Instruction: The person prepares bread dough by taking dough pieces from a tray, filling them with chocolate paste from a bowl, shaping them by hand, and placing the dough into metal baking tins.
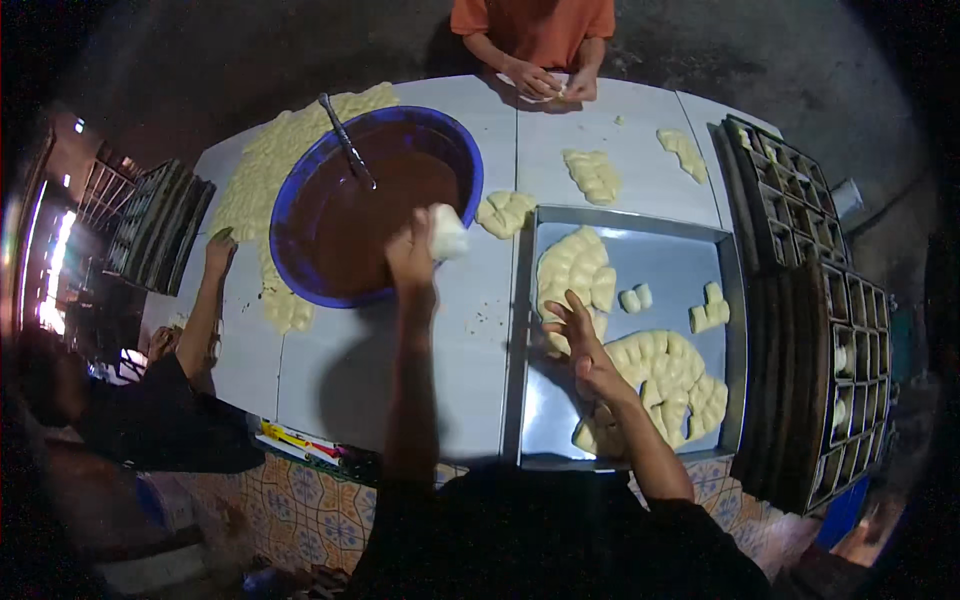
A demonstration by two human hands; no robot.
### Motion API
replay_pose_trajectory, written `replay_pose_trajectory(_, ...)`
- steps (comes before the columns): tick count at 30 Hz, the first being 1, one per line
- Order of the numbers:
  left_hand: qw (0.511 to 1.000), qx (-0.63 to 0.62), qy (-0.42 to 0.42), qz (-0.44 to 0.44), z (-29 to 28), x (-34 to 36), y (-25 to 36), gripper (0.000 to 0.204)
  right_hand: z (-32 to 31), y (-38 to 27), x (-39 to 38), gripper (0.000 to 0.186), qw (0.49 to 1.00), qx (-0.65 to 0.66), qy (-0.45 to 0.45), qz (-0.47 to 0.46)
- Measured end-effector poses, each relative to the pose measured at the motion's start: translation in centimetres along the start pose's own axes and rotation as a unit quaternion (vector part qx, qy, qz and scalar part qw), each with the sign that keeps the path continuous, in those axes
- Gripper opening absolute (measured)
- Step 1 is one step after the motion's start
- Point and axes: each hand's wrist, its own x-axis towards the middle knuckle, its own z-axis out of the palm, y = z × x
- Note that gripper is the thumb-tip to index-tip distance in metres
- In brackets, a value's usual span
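In tray (668, 255), dough (665, 372) partly hidden by right hand (588, 355).

White lump (449, 235), held up, pale dough clusters (668, 362) in tray (670, 242)

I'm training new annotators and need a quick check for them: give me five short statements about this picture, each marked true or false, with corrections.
1. The left hand holds a white piece. True.
2. A long-handled utensil leans in the tub. True.
3. The tub is yellow. False: it is blue, with a brown mass inside.
4. The right hand is clenched in a fist. False: it is open, over the metal tray.
5. Across the table is a person in an orange top. True.
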Motion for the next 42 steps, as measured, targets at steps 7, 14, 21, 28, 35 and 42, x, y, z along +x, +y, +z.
replay_pose_trajectory(7, 0.896, 0.373, -0.094, -0.222, -12.3, 9.4, -5.7, 0.071, 2.2, 1.3, 2.3, 0.094, 0.999, 0.031, 0.027, 0.034)
replay_pose_trajectory(14, 0.985, -0.108, -0.04, -0.128, -0.6, -3.8, -0.4, 0.093, 2.2, 1.6, 3.4, 0.068, 0.963, 0.244, 0.074, 0.083)
replay_pose_trajectory(21, 0.944, -0.252, -0.037, -0.21, 4.2, -13.8, -1.0, 0.047, 4.0, 1.2, 2.0, 0.026, 0.961, 0.13, 0.239, 0.046)
replay_pose_trajectory(28, 0.986, 0.031, -0.149, -0.067, 4.9, -17.1, -1.2, 0.04, 2.5, -1.6, -2.0, 0.031, 0.905, -0.326, 0.176, -0.209)
replay_pose_trajectory(35, 0.982, 0.006, -0.147, -0.121, 6.0, -17.8, -3.4, 0.021, 2.8, -3.4, -3.9, 0.025, 0.921, -0.323, 0.154, -0.152)
replay_pose_trajectory(42, 0.983, 0.033, -0.169, -0.07, 7.2, -17.1, -5.2, 0.02, 1.1, -1.8, -4.0, 0.035, 0.947, -0.181, 0.262, 0.04)
